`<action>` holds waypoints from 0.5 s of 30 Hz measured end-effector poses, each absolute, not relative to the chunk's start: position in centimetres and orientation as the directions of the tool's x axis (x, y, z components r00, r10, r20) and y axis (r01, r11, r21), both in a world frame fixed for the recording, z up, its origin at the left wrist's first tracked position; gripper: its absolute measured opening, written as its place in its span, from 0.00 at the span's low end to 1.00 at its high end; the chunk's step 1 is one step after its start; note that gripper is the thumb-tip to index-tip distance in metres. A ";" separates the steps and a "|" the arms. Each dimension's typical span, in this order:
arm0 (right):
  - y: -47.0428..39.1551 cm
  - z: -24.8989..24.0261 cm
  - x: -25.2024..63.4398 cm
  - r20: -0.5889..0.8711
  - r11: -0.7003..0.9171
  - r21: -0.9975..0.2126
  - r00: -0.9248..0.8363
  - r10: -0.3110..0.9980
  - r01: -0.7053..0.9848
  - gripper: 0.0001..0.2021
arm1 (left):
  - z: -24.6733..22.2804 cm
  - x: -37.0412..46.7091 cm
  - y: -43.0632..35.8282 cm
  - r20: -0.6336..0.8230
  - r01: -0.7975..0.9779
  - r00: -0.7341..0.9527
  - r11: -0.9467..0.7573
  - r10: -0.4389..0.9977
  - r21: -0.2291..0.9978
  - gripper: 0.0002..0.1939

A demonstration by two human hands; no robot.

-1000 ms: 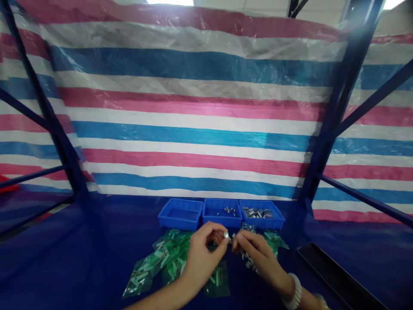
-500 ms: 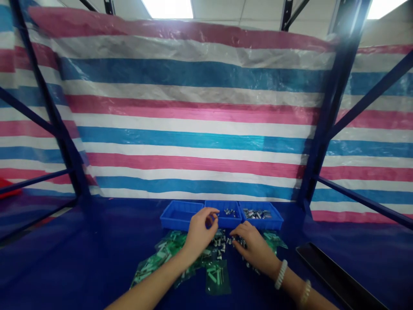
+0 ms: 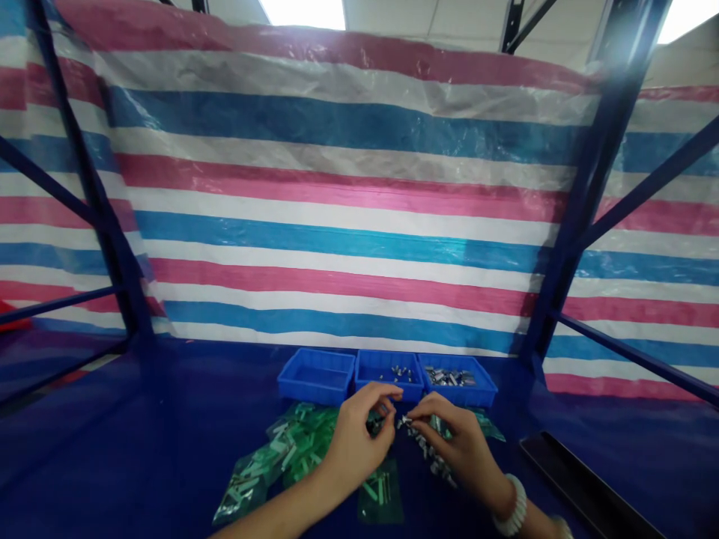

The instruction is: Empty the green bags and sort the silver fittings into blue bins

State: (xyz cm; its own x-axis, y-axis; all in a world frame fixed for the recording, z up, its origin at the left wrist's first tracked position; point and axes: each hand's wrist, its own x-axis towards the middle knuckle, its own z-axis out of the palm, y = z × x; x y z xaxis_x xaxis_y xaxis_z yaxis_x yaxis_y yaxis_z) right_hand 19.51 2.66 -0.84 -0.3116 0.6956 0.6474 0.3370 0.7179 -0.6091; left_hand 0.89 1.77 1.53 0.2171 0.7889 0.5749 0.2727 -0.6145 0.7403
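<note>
My left hand point(image 3: 368, 430) is over the small metal parts in the middle of the blue table, its thumb and fingers curved with a gap between the tips. Close on its right, my right hand point(image 3: 457, 434) pinches a small metal part point(image 3: 404, 422) between thumb and index finger. Below and around the right hand lie loose metal parts point(image 3: 441, 466). A heap of green plastic bags point(image 3: 303, 442) with strips inside spreads left of my left hand. One flat green bag point(image 3: 383, 494) lies below it, partly covered.
Behind the hands stand a blue tray point(image 3: 317, 374) with nothing visible inside, a middle tray point(image 3: 387, 365) with a few metal parts and a right tray point(image 3: 452, 376) with more. A black flat object point(image 3: 584, 486) lies at right. Blue posts flank the striped sheet.
My left hand has moved down and right, away from the middle tray. The right hand's fingers have come together on a small metal part, and both hands are nearer each other.
</note>
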 end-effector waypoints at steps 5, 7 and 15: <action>2.1 -0.4 19.3 0.672 0.732 -0.638 -0.292 0.681 0.240 0.03 | 0.5 1.7 1.2 0.526 0.220 0.252 -0.577 0.812 0.786 0.18; 1.9 -0.3 19.2 0.674 0.734 -0.635 -0.290 0.679 0.241 0.03 | 0.2 2.0 1.1 0.500 0.206 0.253 -0.551 0.828 0.809 0.18; 1.4 -0.4 18.9 0.586 0.625 -0.712 -0.218 0.780 0.320 0.08 | 0.2 2.5 1.0 0.403 0.136 0.193 -0.431 0.895 0.892 0.09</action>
